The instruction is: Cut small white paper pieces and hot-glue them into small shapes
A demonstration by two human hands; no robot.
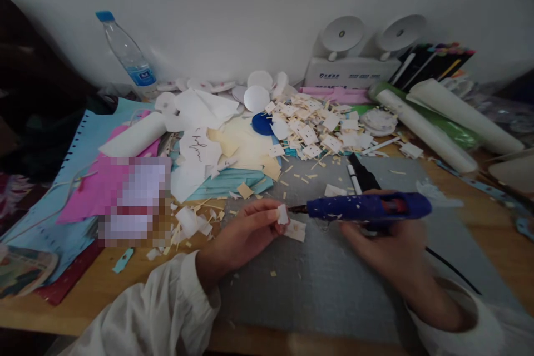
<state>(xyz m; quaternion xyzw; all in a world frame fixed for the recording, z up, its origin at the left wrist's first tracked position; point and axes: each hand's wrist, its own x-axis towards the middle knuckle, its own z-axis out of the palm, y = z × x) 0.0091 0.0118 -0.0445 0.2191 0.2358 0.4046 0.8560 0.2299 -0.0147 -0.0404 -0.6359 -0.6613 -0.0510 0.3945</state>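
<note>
Over the grey mat, my left hand (246, 233) pinches a small piece of white paper (283, 214) between thumb and fingertips. My right hand (387, 250) is wrapped round the handle of a blue glue gun (350, 207). The gun lies nearly level, its dark nozzle pointing left at the paper; whether the tip touches it I cannot tell. Just below the nozzle a small cream paper square (295, 230) with a faint mark lies on the mat. A black cord (453, 271) shows behind my right wrist.
A heap of small cream paper pieces (308, 128) covers the back of the grey mat (267, 300). Paper scraps (194, 222) litter the wood on the left. A water bottle (127, 53), a white twin-disc device (352, 69), pens (438, 61) and paper rolls (428, 130) line the back.
</note>
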